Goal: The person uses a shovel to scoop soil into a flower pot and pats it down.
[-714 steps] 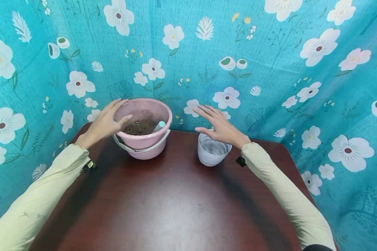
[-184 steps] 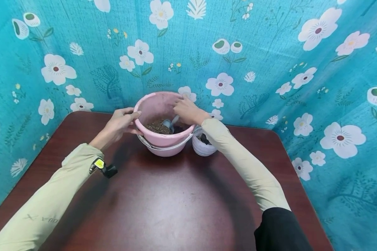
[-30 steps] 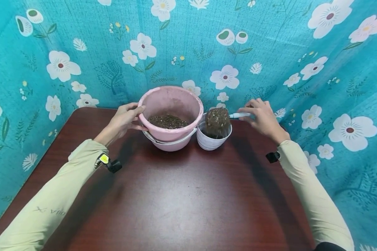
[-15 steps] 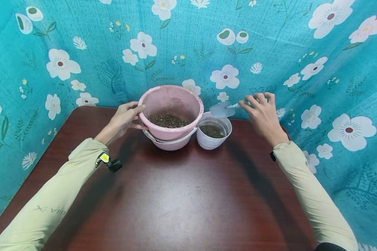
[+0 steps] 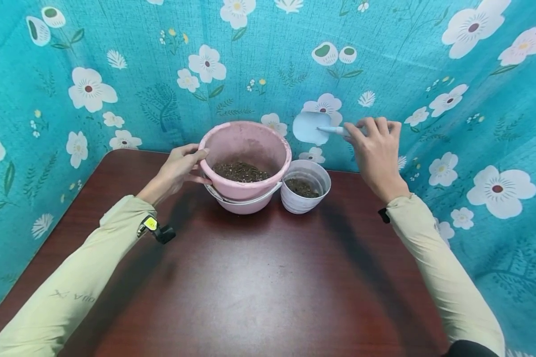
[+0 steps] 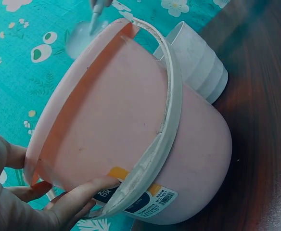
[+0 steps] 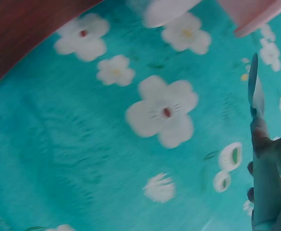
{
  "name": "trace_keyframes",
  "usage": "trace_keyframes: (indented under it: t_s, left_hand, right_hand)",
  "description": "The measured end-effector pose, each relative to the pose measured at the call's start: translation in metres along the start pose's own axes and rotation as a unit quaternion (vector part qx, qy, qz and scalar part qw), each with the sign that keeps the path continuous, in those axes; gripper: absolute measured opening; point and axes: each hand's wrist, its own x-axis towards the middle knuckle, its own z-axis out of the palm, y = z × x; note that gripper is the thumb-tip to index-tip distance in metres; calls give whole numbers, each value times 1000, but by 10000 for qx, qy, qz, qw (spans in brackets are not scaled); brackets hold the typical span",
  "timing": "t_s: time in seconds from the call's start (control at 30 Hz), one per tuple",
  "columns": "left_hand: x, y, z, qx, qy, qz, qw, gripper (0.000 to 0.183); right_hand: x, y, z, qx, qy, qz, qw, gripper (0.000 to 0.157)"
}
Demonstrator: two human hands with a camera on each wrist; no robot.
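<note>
My left hand (image 5: 178, 168) grips the rim of a pink bucket (image 5: 250, 191), thumb on top and fingers beneath. In the left wrist view those fingers (image 6: 85, 195) lie against the bucket's side (image 6: 107, 110) near its white handle (image 6: 172, 91). Dark soil (image 5: 241, 171) covers the bucket's bottom. My right hand (image 5: 377, 158) holds a light blue hand trowel (image 5: 311, 128) by its handle. No soil load shows on the blade, which is raised above and behind a whitish flower pot (image 5: 301, 202). Some soil (image 5: 301, 187) lies inside the pot. The right wrist view shows the trowel (image 7: 256, 91) edge-on.
Bucket and pot stand side by side near the back of a dark red-brown table (image 5: 250, 277). A teal flowered curtain (image 5: 161, 74) hangs close behind them and along both sides. A camera strap (image 5: 161, 232) sits on the left wrist.
Earlier the trowel lay in the bucket and the pot had no soil. A second ago a soil-loaded trowel was over the pot. That soil dropped in, and the right hand has raised the trowel.
</note>
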Motion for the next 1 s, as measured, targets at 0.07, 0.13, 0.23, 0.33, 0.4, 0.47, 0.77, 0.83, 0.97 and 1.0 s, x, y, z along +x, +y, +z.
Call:
trace_keyframes:
  t_s: [0.07,0.13,0.23,0.33,0.4,0.47,0.77,0.83,0.97,1.0]
  left_hand:
    - [0,0,0,-6,7,-1,10000,58]
    - [0,-1,0,-26,-17,21,10000,58]
    - [0,-1,-1,-60,-47,73,9999,57]
    - [0,0,0,-72,-69,111,9999,56]
    - [-1,0,-1,-69,-68,112,9999,56]
    - [-1,0,-1,-48,-46,92,9999,56]
    - [1,6,2,47,-132,-62,9999,56]
    - [1,7,3,103,-143,-77,9998,56]
    - [-1,8,2,83,-115,-80,9999,55]
    - [-1,8,2,82,-109,-72,9999,55]
  right_hand:
    - [10,-9,3,43,-40,-123,9999,19]
    - [21,-18,8,107,-155,-322,9993,16]
    - [37,-35,16,88,-551,-676,9962,15]
    - [53,-54,27,-51,-1047,-1053,9889,19]
    - [64,-67,37,-189,-1312,-1338,9821,25]
    - [74,-81,50,-426,-1488,-1656,9740,23]
    - [90,-111,113,-1176,-2533,-2012,9389,17]
    - [88,-116,122,-1213,-2800,-2060,9297,22]
    - [85,-121,130,-966,-2917,-2182,9262,26]
    - [85,-121,130,-816,-2988,-2179,9255,21]
